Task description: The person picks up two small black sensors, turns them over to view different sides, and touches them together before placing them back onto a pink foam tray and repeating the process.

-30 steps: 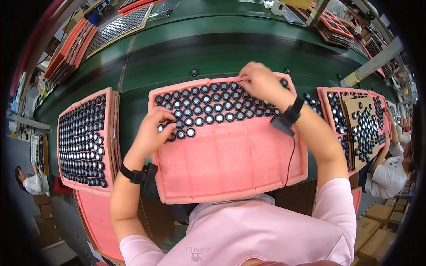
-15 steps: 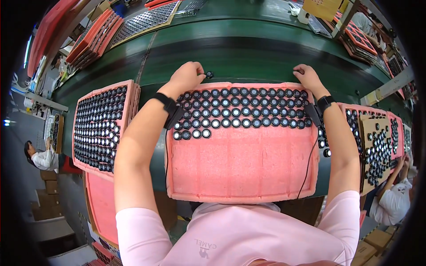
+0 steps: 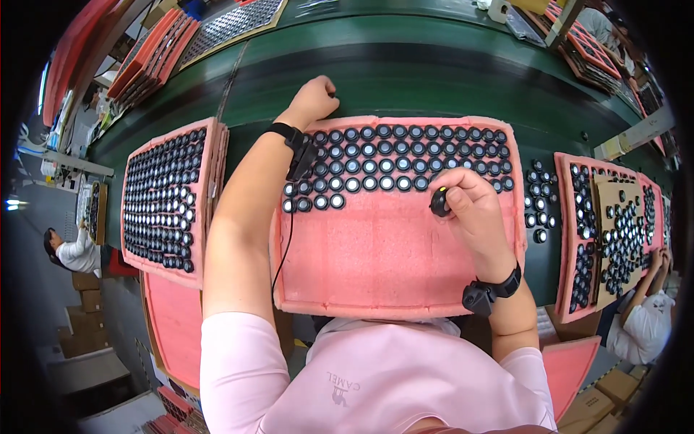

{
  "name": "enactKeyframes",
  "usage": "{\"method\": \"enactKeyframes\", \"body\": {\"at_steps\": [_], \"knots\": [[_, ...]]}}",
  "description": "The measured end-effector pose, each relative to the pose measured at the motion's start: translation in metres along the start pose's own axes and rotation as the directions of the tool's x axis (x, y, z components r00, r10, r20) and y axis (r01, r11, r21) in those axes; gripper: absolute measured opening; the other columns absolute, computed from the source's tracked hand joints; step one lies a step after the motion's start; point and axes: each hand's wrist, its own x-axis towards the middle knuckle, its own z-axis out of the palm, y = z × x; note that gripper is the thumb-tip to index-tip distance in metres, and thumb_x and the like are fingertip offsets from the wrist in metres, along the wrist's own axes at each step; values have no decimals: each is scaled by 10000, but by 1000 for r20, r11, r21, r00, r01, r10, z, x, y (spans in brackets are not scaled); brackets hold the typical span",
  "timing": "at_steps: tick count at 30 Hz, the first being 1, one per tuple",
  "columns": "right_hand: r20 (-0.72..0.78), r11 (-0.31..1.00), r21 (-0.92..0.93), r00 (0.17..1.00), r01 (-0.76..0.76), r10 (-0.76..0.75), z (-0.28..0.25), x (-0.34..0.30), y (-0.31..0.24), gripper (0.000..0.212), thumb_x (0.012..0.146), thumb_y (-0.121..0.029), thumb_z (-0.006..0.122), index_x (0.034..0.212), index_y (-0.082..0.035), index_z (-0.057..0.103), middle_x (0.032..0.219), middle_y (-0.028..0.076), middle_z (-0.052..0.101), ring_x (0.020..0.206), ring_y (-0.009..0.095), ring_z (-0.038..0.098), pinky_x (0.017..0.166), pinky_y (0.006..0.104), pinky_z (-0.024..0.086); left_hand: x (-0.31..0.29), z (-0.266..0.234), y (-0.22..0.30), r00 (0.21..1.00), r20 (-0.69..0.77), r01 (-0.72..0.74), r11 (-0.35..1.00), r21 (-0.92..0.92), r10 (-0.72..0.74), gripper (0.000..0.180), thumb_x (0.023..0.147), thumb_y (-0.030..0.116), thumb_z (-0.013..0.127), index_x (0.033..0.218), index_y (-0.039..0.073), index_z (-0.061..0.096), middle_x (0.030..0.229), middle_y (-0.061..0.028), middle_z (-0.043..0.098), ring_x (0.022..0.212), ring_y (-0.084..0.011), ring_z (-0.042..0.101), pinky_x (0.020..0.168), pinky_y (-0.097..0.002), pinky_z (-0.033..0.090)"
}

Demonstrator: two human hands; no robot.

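Note:
A pink foam tray lies in front of me, its far part lined with rows of black round parts with pale grey centres. A shorter row of several begins at its left side. Between thumb and fingers, my right hand pinches one black round part with a small yellow mark, held above the tray's right half. My left hand is closed over the green belt, just beyond the tray's far left edge. A dark bit shows at its fingertips, too little to make out.
To the left stands a stack of filled pink trays. Loose black parts lie right of my tray, by more trays and a cardboard sheet. A cable hangs from my left wrist. Co-workers sit at far left and right.
My right hand has come from beyond the tray's far right corner to above its right half, with a black part in it. The part beside my left hand no longer shows on the belt.

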Motion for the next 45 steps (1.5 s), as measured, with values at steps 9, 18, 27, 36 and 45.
{"method": "enactKeyframes", "body": {"at_steps": [9,18,27,36,45], "knots": [[-55,991,120,997,-51,58,-3,-20,32,218,862,-62,684,1040,18,586,945,60,594,822,119,585,733,264,511,-167,-53,146,987,-51,-95,309,-946,150,215,840,29,682,1027,-40,604,945,-80,614,764,-102,604,661,-234,499],[26,954,-215,978,209,-208,1,-24,30,291,769,85,698,1019,7,573,1008,115,576,920,188,585,799,295,504,-220,11,154,952,-273,-301,274,-913,138,239,790,-47,706,1009,-26,614,969,-84,577,869,-144,569,738,-258,482],[79,880,-412,971,237,-224,-4,-21,44,318,762,116,687,1041,7,581,1061,134,570,965,209,586,851,317,494,-215,34,134,948,-234,-302,389,-870,214,269,763,-74,715,1011,-15,628,992,-98,574,893,-170,587,766,-271,512],[139,848,-463,966,258,-218,-6,-17,47,313,781,79,691,1070,15,588,1118,148,547,1013,225,578,895,330,485,-215,36,124,943,-236,-305,329,-894,235,291,767,-79,699,1043,-30,621,1107,-132,538,983,-189,577,846,-296,504],[74,862,-426,961,274,-268,-6,-19,59,373,770,75,693,1107,-4,553,1202,167,489,1088,233,534,921,354,469,-219,36,124,944,-245,-309,333,-891,221,484,763,-105,645,1221,-15,514,1226,-167,497,1139,-252,549,961,-381,489]]}}
